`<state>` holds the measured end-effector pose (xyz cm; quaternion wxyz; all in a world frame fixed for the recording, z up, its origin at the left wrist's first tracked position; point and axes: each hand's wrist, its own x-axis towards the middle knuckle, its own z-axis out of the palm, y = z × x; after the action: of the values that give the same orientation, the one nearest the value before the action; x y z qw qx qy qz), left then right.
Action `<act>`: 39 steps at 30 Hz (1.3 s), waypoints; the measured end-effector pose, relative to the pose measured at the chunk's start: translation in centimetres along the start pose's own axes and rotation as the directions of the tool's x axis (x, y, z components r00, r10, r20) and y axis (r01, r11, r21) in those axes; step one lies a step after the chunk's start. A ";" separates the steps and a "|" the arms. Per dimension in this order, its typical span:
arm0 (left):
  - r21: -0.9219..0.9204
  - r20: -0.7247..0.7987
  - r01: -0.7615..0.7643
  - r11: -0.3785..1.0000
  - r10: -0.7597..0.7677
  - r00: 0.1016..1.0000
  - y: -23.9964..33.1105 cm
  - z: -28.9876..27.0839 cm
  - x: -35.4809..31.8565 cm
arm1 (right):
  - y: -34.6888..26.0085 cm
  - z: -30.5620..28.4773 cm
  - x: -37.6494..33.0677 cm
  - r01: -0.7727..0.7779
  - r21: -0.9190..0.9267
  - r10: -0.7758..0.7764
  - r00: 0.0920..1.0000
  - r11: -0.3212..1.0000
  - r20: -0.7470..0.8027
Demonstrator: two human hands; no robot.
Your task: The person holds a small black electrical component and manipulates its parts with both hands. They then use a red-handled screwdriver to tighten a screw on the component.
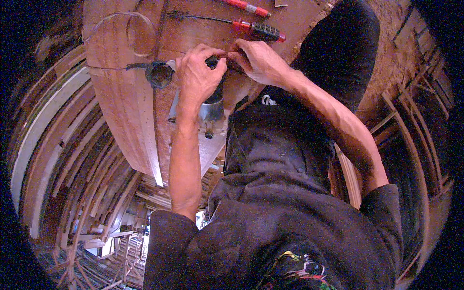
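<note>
On the wooden bench [137, 116] in front of me sits a dark cylindrical tool with a silvery metal base [212, 110], in the shape of a trim router. My left hand [197, 72] curls round its dark upper end, thumb and fingers bent inward. Close beside it, my right hand [258, 62] is closed, with thumb and fingertips pinched together near the left fingertips. Whatever those fingertips hold is too small and shadowed to name. A round dark part [159, 75] lies just left of my left wrist. Beyond my hands rests a red-and-black handled screwdriver [258, 31] with a long thin shaft.
Another red-handled tool [249, 7] lies at the far edge of view. A thin cord [137, 17] loops over the bench at the far left. Long boards [63, 130] are stacked on the left. Dark-clothed legs [338, 48] flank the bench on the right, near wood shavings [386, 53].
</note>
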<state>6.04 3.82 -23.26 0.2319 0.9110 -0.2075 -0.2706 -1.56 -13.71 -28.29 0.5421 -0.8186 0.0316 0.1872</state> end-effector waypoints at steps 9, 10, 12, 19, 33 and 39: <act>-0.091 0.079 0.165 0.982 -0.158 0.984 1.6 -1.7 0.2 | 1.2 -0.2 -0.9 0.231 -0.040 -0.234 0.966 0.972 -0.108; -0.099 0.070 0.161 0.982 -0.155 0.985 1.4 -1.8 0.2 | 1.0 -0.3 -0.8 0.235 -0.034 -0.238 0.965 0.971 -0.111; -0.103 0.048 0.143 0.984 -0.139 0.989 1.4 -1.8 0.2 | 0.9 -0.3 -0.7 0.240 -0.034 -0.242 0.964 0.970 -0.113; -0.017 -0.003 0.095 0.995 -0.095 0.995 1.0 -1.2 0.4 | 1.1 0.0 -0.1 0.284 -0.212 -0.291 0.957 0.935 -0.001; 0.128 0.127 0.109 0.986 -0.125 0.984 0.1 -1.7 1.5 | 1.5 1.0 -0.2 0.278 -0.170 -0.293 0.954 0.945 -0.066; 0.177 0.272 0.168 0.970 -0.212 0.939 0.4 -2.2 2.5 | -0.1 1.5 0.2 0.043 0.007 -0.042 0.990 0.999 -0.133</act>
<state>9.17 2.93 -22.47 0.1021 0.8924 -0.1700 -0.4053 -1.77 -12.34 -28.82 0.5469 -0.8269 0.0510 0.1206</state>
